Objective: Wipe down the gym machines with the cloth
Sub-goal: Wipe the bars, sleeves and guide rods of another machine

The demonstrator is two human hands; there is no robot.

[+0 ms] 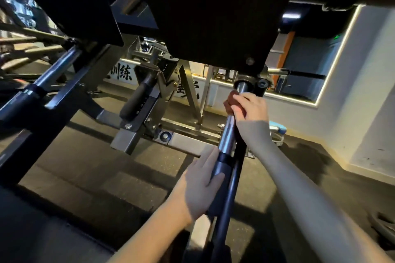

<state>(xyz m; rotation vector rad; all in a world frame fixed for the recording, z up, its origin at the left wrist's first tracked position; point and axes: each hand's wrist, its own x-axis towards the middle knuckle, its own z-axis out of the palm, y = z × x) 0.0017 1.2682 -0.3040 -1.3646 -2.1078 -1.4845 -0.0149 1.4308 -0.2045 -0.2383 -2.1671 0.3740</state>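
- Left rod (53, 72): I see no cloth on it. I judge this part not yet shown as wiped and count it as work left.
- Handle (139, 96), centre of the machine: nothing touches it. I count it as work left too.
- Left hand (201, 186): fingers straight, laid flat along the dark sleeve (221, 168) low on the right rod (228, 132). It holds nothing; I read it as a steadying hand.
- Cloth (230, 102): reddish-brown, wrapped round the right rod near its upper end, just below the collar (243, 83).
- Right hand (250, 107): fingers curled round the cloth and the rod, a close grip.
- Progress: I judge the wipe of the right rod to be under way, with the cloth at the top of its travel. I cannot tell from the shine which stretch is clean.
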